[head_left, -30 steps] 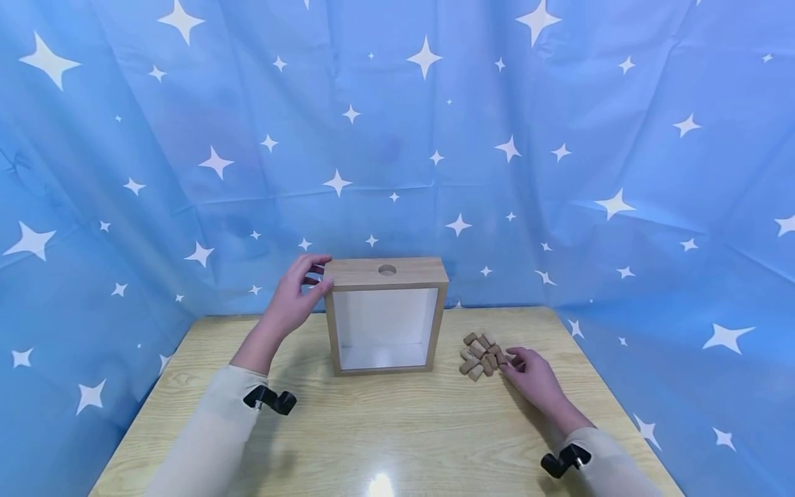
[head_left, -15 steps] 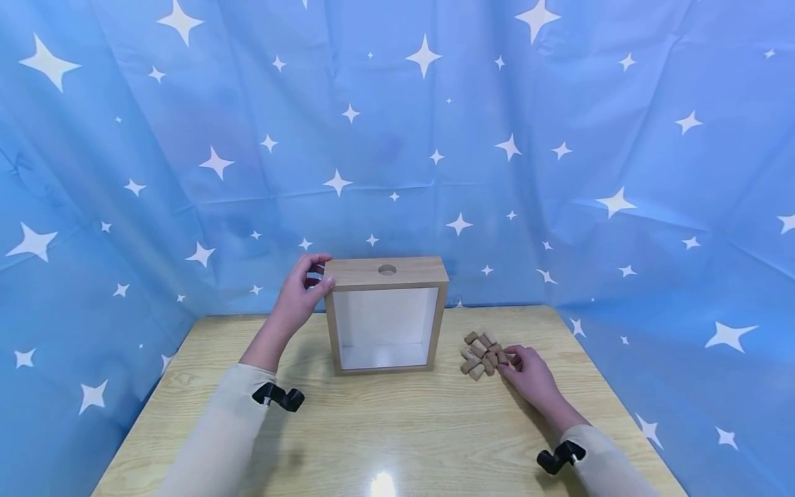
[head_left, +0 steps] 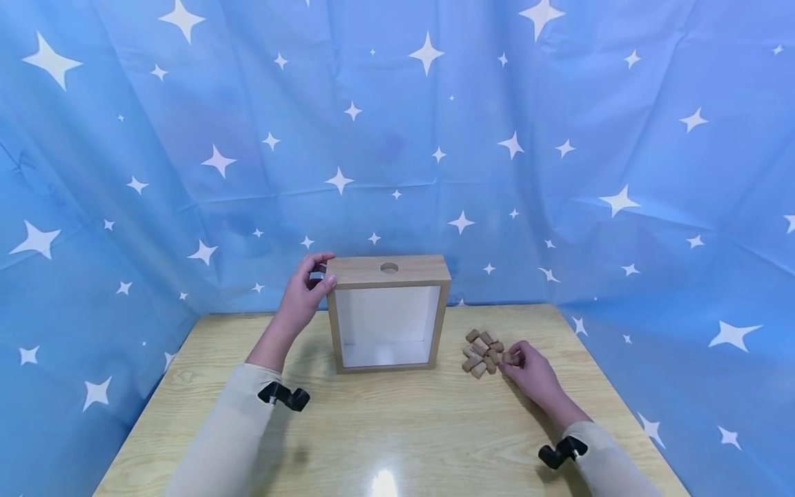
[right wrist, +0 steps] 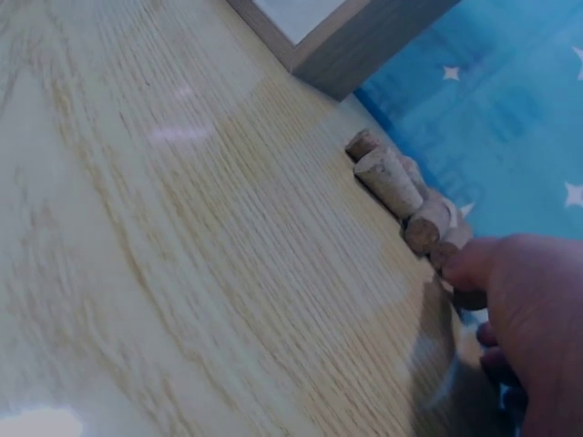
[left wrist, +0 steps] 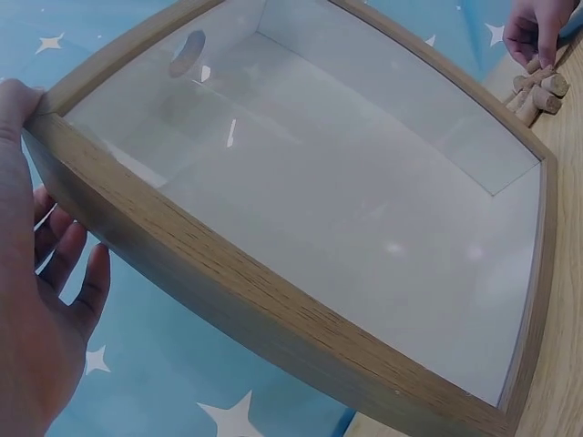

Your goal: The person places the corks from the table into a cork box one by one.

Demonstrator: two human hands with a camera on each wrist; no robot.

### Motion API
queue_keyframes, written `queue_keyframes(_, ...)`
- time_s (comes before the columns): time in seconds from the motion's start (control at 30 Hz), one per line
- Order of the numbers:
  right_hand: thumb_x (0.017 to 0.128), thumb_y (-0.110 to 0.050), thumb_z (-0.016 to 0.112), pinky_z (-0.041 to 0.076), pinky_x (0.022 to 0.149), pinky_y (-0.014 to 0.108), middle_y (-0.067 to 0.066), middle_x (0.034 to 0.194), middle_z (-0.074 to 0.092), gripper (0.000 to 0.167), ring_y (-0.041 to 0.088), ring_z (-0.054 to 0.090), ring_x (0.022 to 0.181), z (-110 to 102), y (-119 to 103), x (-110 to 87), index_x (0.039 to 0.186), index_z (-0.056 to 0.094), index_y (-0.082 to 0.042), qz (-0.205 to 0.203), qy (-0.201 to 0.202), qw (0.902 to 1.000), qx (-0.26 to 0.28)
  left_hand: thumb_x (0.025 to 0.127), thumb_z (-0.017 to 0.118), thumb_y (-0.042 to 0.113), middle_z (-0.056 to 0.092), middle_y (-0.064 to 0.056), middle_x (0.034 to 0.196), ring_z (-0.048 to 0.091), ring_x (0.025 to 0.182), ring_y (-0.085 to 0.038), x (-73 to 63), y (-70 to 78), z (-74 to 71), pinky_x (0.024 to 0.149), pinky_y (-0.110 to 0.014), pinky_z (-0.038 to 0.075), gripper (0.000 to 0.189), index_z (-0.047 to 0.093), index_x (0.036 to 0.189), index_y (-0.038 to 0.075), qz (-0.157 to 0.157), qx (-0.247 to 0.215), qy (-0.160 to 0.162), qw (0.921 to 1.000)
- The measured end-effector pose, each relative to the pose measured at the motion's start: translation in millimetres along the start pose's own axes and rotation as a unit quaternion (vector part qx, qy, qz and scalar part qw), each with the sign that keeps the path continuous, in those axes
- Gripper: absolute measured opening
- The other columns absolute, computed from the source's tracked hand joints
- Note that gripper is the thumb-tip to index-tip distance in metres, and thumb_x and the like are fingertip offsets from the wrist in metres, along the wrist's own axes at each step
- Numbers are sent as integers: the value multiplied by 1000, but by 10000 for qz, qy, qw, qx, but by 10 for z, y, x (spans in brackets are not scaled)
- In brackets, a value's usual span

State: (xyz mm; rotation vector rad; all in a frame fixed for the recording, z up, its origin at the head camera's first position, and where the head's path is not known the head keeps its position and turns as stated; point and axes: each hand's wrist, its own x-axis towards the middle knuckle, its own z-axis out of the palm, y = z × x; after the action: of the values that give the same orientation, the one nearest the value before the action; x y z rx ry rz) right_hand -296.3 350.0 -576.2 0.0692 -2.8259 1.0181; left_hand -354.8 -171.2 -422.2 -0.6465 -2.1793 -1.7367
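A wooden shadow box (head_left: 357,273) with a clear front and white back stands upright on the table, a round hole (head_left: 388,268) in its top. My left hand (head_left: 300,298) grips the box's top left corner, thumb at the front edge and fingers behind. To the right of the box lies a small pile of wine corks (head_left: 479,350). At the pile's right side my right hand (head_left: 533,374) pinches one cork (head_left: 507,357) between thumb and fingers. In the right wrist view, the thumb partly hides that cork (right wrist: 469,299).
The light wood-grain table (head_left: 397,421) carries the box near its back edge. Behind and at both sides hangs a blue curtain (head_left: 397,138) with white stars. A black wrist mount (head_left: 283,396) sits on the left sleeve, another mount (head_left: 562,453) on the right.
My right hand has drawn one cork slightly away from the pile's right side and now pinches it. The left hand keeps its place on the box corner, its forearm shifted slightly right.
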Motion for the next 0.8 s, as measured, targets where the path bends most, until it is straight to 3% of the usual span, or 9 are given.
queue_keyframes(0.23, 102, -12, 76, 51, 75, 35, 11, 100, 64, 33, 21, 59, 86, -80, -52, -42, 127, 58, 0, 18, 152, 9994, 310, 108, 68, 24, 51, -15, 145, 49, 126, -25, 0, -28, 1, 105, -43, 44, 54, 56, 156, 3, 33, -106, 1, 9999)
queue_keyframes(0.47, 104, -9, 72, 55, 73, 26, 13, 108, 67, 37, 19, 61, 91, -295, -156, 12, 137, 61, 2, 83, 496, 9953, 827, 108, 70, 19, 53, -14, 143, 51, 123, -25, -11, -36, -11, 104, -36, 45, 51, 59, 156, 6, 58, -232, 23, 9997)
queue_keyframes(0.8, 106, -8, 62, 53, 71, 26, 16, 110, 69, 36, 22, 61, 94, -578, -409, 155, 140, 66, 3, -166, 917, 9934, 674, 106, 70, 15, 52, -13, 140, 50, 122, -24, -16, -54, -17, 101, -33, 45, 53, 57, 156, 4, 23, -408, 17, 9992)
